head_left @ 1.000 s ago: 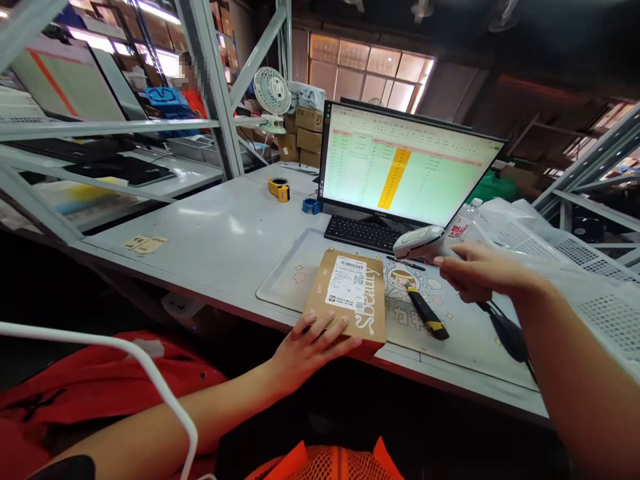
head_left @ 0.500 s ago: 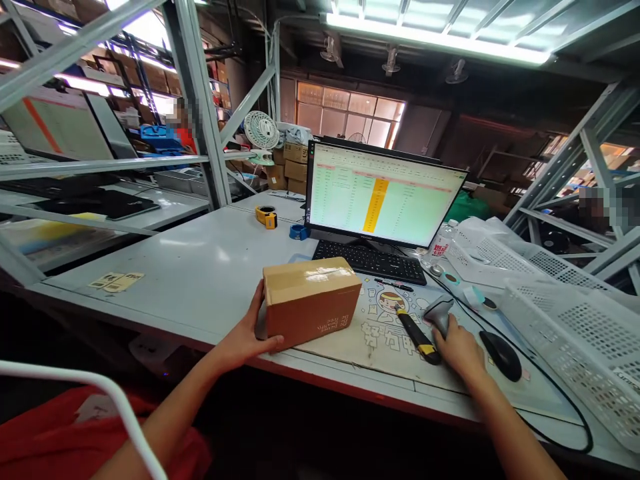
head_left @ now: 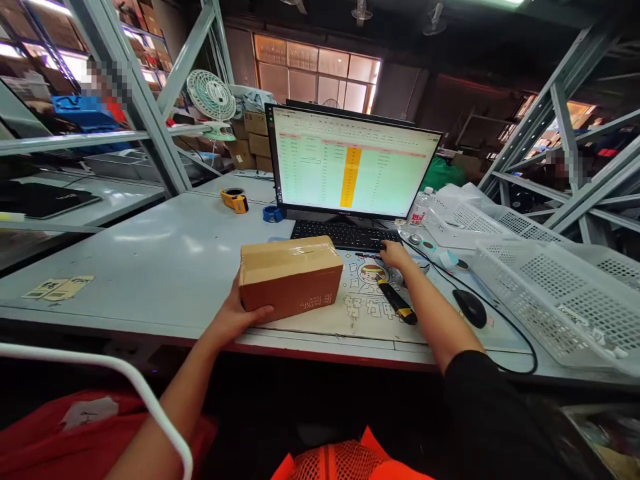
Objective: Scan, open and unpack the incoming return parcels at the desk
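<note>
My left hand (head_left: 235,310) grips the near left corner of a taped cardboard box (head_left: 290,287), thumb on its front face and the other fingers mostly hidden by the box. The box sits on the desk in front of the black keyboard (head_left: 345,235). At the keyboard's right end is my right hand (head_left: 394,255), empty, with a finger stretched onto the keys. A black pen (head_left: 368,255) lies just left of that hand. Below it rests a black-and-yellow utility knife (head_left: 397,303). The handheld scanner (head_left: 424,268) is partly hidden behind my right forearm.
A monitor (head_left: 315,167) showing a spreadsheet stands behind the keyboard. To the right are a mouse (head_left: 470,308), a cable and white perforated baskets (head_left: 545,300). A yellow tape roll (head_left: 235,200) and a blue ring-shaped item (head_left: 273,214) lie at the back left. Metal frame posts flank the desk.
My right hand has let go of the scanner and moved forward and left to the keyboard. My left hand still holds the box. The view has shifted right and tilted down.
</note>
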A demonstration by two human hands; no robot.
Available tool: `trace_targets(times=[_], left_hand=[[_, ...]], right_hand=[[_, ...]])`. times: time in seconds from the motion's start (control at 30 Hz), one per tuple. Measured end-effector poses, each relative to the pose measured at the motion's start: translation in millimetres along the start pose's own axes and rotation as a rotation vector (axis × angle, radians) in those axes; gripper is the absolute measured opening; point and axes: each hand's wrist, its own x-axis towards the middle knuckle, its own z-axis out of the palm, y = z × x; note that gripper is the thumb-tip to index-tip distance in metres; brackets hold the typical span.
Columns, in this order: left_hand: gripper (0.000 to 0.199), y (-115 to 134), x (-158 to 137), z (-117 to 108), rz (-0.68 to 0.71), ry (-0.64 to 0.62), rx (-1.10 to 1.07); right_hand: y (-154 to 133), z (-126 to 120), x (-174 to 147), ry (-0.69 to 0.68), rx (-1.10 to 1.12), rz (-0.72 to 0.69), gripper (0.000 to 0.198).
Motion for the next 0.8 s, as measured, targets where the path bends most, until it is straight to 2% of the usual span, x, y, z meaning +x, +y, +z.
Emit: trace_targets(times=[0.17, 0.4, 0.6, 0.8], left_hand=[[0.127, -2, 0, 0, 0.026, 0.002, 0.014], [0.138, 0, 0, -1, 0.042, -0.012, -0.011], [0.137, -2, -1, -2, 0.038, -0.004, 0.0], [0.132, -3, -1, -2, 0.045, -0.003, 0.0]], right_hand=[[-7, 14, 27, -0.053, -0.028, 0.095, 0.043], [-2, 12, 39, -0.082, -0.063, 0.027, 0.043], [-13, 0, 31, -0.124, -0.11, -0.018, 0.038], [-13, -11, 13, -0.066, -0.085, -0.063, 0.044]])
